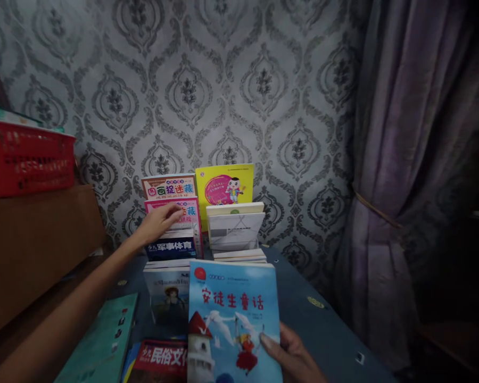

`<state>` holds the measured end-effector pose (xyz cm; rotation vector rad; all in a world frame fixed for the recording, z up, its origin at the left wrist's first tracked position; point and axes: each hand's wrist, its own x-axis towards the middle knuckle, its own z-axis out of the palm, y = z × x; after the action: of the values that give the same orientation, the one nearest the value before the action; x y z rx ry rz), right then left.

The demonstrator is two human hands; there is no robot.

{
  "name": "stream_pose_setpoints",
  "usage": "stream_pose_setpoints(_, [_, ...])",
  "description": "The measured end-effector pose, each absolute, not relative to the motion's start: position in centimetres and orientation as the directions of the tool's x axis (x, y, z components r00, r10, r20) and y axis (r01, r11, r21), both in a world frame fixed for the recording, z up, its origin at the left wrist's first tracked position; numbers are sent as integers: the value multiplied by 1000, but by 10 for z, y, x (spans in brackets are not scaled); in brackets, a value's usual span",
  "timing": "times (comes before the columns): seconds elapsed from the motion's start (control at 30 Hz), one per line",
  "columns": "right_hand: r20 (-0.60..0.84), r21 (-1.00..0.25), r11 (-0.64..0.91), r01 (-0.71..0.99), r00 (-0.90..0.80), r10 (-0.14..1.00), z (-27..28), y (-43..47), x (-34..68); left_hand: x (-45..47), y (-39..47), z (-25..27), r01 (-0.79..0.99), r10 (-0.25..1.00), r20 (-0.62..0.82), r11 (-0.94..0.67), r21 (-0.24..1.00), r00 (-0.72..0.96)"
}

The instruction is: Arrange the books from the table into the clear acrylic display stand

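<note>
My right hand (289, 351) grips a light blue children's book (233, 319) by its right edge, with the thumb on the front cover; the cover shows red characters, a tower and white birds. My left hand (163, 221) reaches to the left row of upright books, its loosely bent fingers in front of a pink-bordered book (193, 234) and above a dark blue book (171, 248). I see nothing held in it. In the right row stand a yellow book (225, 181) and a white book (237, 231).
A red book (155, 359) lies at the front, beside a teal book (99, 340) on the dark table (303, 324). At left a red basket (27, 159) sits on a cardboard box (40, 250). A tied curtain (387, 159) hangs at right, with patterned wallpaper behind.
</note>
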<state>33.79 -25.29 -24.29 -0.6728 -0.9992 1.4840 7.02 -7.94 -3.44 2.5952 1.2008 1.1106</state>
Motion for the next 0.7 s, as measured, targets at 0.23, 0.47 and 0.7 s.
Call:
stream_pose_setpoints(0.23, [133,-877,153,-455,74,988,-196,-235,377,137,-70,-48,500,651,583,-755,426,486])
stream_pose_setpoints(0.47, [408,-781,536,-321,387,827,-131,-196,415,159,-50,-39,500,747,483,-665,555,457])
stream_pose_setpoints(0.7, [562,-712,650,-264,340,754,-92,-153,419,160,-43,-41,514,743,483,-669,536,463])
